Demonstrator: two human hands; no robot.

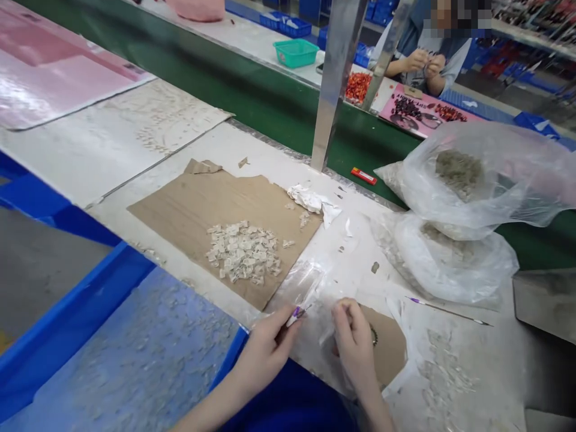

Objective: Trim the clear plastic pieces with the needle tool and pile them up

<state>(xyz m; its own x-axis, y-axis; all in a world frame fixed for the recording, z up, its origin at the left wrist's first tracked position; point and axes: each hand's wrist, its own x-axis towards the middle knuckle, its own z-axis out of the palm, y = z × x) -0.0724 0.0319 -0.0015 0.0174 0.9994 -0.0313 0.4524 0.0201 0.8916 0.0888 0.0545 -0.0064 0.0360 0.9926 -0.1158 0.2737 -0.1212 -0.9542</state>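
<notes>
My left hand (pixel 270 342) pinches a small white-and-purple piece (pixel 294 314) with a thin dark tip, near the front edge of the table. My right hand (pixel 353 339) is a short way to its right, fingers curled together; whatever they hold, if anything, is hidden. Just beyond my left hand, a heap of small clear plastic pieces (pixel 243 251) lies on a sheet of brown cardboard (pixel 180 201). Beside my right hand is a smaller cardboard piece (pixel 391 345), with a dark green ring (pixel 374 336) partly hidden by the hand.
Two clear plastic bags (pixel 508 180) of small pieces stand at the right. A thin brush-like stick (pixel 450 311) lies before them. Crumpled white paper (pixel 310 198) touches the cardboard. A metal post (pixel 335 84) rises behind. A blue bin (pixel 157 348) sits lower left. Another person (pixel 423 66) works across.
</notes>
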